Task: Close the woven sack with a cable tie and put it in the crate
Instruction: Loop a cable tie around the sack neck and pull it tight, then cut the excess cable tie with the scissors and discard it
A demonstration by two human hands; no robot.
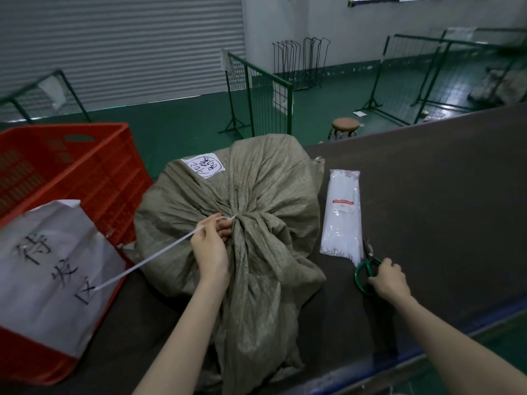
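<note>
A full grey-green woven sack (271, 189) lies on the dark table, its neck gathered toward me. A white cable tie (148, 259) is looped around the neck, and its long tail sticks out to the left over the crate's corner. My left hand (209, 246) grips the tie and the bunched neck right at the loop. My right hand (387, 277) rests on the green handles of a pair of scissors (368, 263) lying to the right of the sack. The red plastic crate (85, 166) stands at the left, touching the sack.
A clear pack of white cable ties (342, 212) lies on the dark table (442, 195) beside the scissors. A white paper sign (54, 269) hangs on the crate's near wall. Green wire fences (256, 89) and a round stool (345, 125) stand on the floor beyond.
</note>
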